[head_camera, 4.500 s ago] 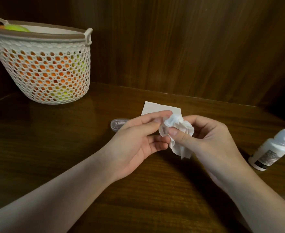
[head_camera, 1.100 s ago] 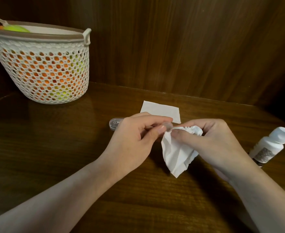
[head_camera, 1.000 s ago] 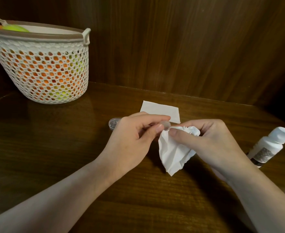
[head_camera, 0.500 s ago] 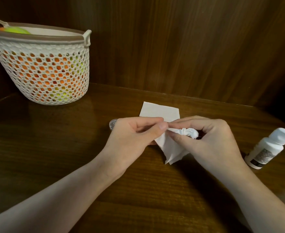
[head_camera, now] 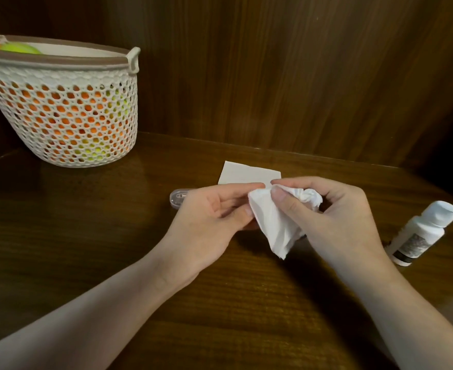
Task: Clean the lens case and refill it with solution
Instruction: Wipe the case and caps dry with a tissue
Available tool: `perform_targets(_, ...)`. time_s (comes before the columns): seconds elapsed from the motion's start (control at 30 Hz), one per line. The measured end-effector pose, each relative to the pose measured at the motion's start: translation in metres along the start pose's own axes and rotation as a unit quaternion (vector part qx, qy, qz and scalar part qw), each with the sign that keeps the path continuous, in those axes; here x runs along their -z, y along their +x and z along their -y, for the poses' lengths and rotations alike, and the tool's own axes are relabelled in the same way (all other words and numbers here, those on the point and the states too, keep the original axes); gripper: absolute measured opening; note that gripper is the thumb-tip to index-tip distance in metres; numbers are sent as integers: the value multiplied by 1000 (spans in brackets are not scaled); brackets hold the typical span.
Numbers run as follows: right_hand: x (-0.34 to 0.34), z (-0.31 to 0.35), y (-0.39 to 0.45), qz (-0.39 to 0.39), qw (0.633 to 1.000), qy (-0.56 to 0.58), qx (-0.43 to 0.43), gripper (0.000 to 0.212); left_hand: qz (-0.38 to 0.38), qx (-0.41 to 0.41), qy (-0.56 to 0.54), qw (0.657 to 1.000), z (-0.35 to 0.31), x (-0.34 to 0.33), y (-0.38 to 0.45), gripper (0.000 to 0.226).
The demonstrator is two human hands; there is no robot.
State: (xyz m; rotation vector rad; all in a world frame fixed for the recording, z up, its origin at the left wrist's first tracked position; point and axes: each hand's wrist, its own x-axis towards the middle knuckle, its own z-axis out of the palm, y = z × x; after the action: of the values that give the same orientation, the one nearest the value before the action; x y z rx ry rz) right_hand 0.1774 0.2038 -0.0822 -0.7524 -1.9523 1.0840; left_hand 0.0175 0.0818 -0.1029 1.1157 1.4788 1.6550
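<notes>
- Hands first, nearest to me: my left hand [head_camera: 214, 209] curls its fingers and thumb as if pinching something small at the fingertips, and my right hand [head_camera: 334, 217] pinches a crumpled white tissue [head_camera: 276, 222] between thumb and fingers, its loose tail hanging just above the table [head_camera: 86, 263].
- Lens case part, I judge, sits under that tissue, pressed between both hands; I cannot see it at all, so I cannot say which piece it is or whether it is dry.
- Handling, as I judge it: a light, stiff, small plastic piece, likely slick if wet, so I would hold it by the rim; the tissue is soft and tears easily.
- Clear plastic piece [head_camera: 177, 199], lying just behind my left hand and half hidden by it, looks like another part of the case; what is inside it is too small to read.
- Flat white sheet [head_camera: 246, 172] lies beyond the hands, its near edge covered by them.
- Solution bottle [head_camera: 420, 236], white and capped, stands tilted at the right, well apart; its label is unreadable.
- Mesh basket [head_camera: 60, 110] at far left, cut off by the frame, shows orange and green contents that I cannot identify.
</notes>
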Motion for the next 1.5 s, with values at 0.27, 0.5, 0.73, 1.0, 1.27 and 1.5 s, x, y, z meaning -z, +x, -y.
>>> perform_targets(0.27, -11, 1, -3, 8, 999, 21, -44, 31, -30, 18, 4, 999, -2, -3, -1, 36)
perform_targets(0.5, -20, -3, -3, -7, 998, -15, -67, 18, -46, 20, 6, 999, -3, -5, -1, 36)
perform_targets(0.73, -17, 5, 0, -34, 984, 78, -157, 23, -44, 13, -45, 998, -1, -2, 1, 33)
perform_targets(1.0, -15, 11, -7, 14, 989, 100, -108, 22, -47, 16, -67, 997, -1, 2, 2, 29)
perform_targets(1.27, -17, 7, -5, -24, 988, 116, -102, 23, -28, 13, 9, 999, -2, -3, -2, 37)
perform_targets(1.5, -13, 10, -4, 66, 984, 125, -111, 23, -42, 7, -61, 997, -3, 2, 1, 35)
